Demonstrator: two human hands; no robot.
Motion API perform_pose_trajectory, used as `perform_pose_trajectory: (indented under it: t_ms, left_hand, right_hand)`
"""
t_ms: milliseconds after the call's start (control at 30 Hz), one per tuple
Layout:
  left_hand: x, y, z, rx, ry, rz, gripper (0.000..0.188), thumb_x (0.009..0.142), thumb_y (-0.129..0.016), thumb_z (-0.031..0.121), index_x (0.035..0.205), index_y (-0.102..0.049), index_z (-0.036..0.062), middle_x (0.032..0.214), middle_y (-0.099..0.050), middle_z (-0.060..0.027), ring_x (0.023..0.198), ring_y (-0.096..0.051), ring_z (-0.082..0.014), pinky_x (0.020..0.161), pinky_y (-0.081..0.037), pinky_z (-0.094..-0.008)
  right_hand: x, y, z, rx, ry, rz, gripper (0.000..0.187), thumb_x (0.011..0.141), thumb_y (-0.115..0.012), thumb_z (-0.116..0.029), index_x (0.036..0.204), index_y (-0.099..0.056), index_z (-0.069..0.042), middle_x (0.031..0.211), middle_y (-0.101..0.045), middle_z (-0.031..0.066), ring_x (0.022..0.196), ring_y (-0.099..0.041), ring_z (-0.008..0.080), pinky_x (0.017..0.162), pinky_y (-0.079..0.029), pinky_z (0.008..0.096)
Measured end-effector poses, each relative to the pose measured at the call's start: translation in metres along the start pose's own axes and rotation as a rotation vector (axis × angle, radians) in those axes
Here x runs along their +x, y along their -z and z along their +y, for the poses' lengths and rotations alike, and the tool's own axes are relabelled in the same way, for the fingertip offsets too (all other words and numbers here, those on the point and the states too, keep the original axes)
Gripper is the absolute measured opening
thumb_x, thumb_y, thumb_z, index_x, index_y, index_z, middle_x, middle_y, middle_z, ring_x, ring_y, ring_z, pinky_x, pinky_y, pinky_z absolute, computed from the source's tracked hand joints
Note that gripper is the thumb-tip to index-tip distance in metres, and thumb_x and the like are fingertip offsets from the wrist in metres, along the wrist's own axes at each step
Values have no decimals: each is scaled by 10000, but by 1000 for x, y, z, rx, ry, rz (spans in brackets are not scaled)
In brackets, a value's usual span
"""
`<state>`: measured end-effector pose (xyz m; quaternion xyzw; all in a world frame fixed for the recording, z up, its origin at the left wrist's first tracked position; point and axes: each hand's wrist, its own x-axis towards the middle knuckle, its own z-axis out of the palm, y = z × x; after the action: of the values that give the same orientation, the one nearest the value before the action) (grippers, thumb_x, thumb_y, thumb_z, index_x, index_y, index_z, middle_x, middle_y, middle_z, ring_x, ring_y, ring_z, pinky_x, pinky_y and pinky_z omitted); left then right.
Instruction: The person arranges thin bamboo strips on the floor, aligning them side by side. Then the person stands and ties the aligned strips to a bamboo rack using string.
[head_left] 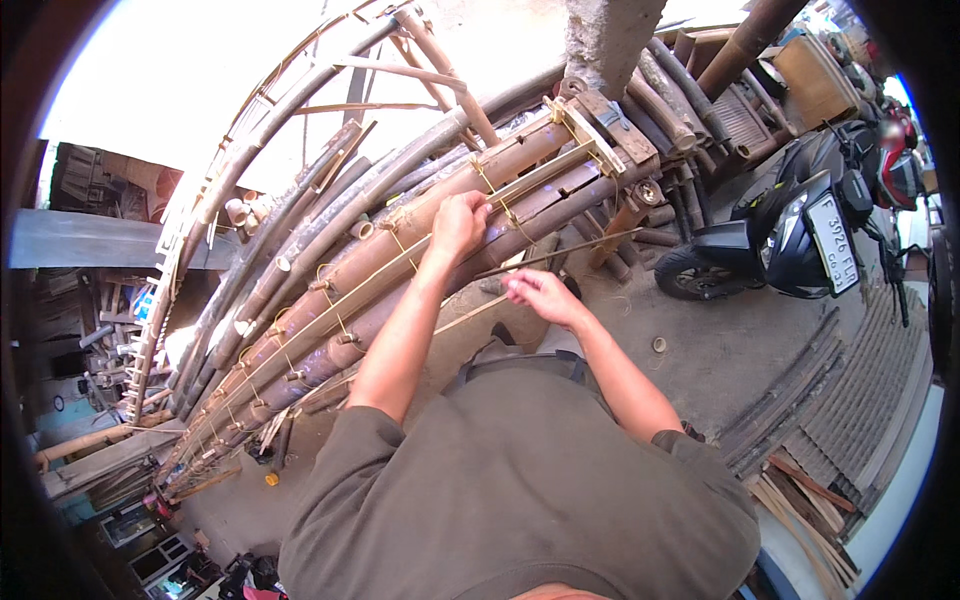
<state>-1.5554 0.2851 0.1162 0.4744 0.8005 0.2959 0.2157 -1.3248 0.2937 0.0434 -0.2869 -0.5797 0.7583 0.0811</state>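
Observation:
Two long brown bamboo poles run diagonally across the middle, the far bamboo pole (430, 215) and the near bamboo pole (535, 208). Between them lies a narrow bamboo strip (545, 172), and yellow cord ties (480, 178) with short pegs cross the poles at intervals. My left hand (460, 225) rests over the strip with its fingers curled in; what they grip is hidden. Nearer to me, my right hand (545, 297) is closed in a pinch, and I cannot make out what is in it. A thin dark rod (600, 241) passes just beyond that hand.
A curved bamboo frame (215, 180) and stacked bamboo poles (330, 215) lie beyond. Above stands a concrete pillar (605, 45). A parked black motorcycle (790, 235) is at right, with corrugated sheets (860, 390) nearer. A bamboo ring (659, 345) lies on the floor.

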Motion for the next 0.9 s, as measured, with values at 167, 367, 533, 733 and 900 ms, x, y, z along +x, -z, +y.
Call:
perform_pose_trajectory:
  t_ms: [167, 367, 533, 733, 900]
  left_hand:
    - [-7, -23, 25, 93, 80, 156, 144, 916, -635, 223, 974, -710, 115, 894, -735, -137, 901, -698, -337, 914, -373, -484]
    - [-12, -30, 16, 238, 72, 168, 212, 1006, -537, 250, 1119, -592, 79, 801, -646, -178, 701, -630, -311, 796, -465, -417]
    - [4, -17, 29, 148, 22, -22, 322, 1020, -499, 280, 1066, -683, 19, 1001, -673, -281, 1011, -660, -404, 862, -478, -503]
    - [1, -25, -4, 70, -130, 218, 286, 1022, -504, 284, 1026, -677, 57, 899, -693, -223, 909, -662, -407, 860, -463, -499]
    - [-5, -20, 26, 83, 3, 185, 224, 994, -540, 257, 971, -707, 109, 744, -651, -191, 719, -638, -334, 836, -405, -447]
  right_hand:
    - [36, -1, -80, 1075, -100, 643, 266, 988, -558, -324, 1109, -623, -96, 892, -617, 20, 879, -605, 136, 817, -511, 319]
    - [76, -90, -193, -390, 551, 72, 302, 992, -541, -375, 1011, -649, -94, 924, -668, 77, 890, -643, 223, 837, -492, 369]
    - [192, 8, -180, -1420, 337, 105, 541, 920, -561, -598, 1077, -741, -113, 1024, -715, 190, 969, -684, 330, 889, -488, 461]
    - [192, 4, -192, -467, 467, -267, 446, 930, -566, -404, 736, -598, -4, 663, -607, 186, 608, -598, 297, 687, -492, 444]
    - [28, 33, -67, -988, 625, -230, 386, 947, -550, -238, 622, -568, -30, 645, -590, 208, 684, -601, 418, 716, -490, 478]
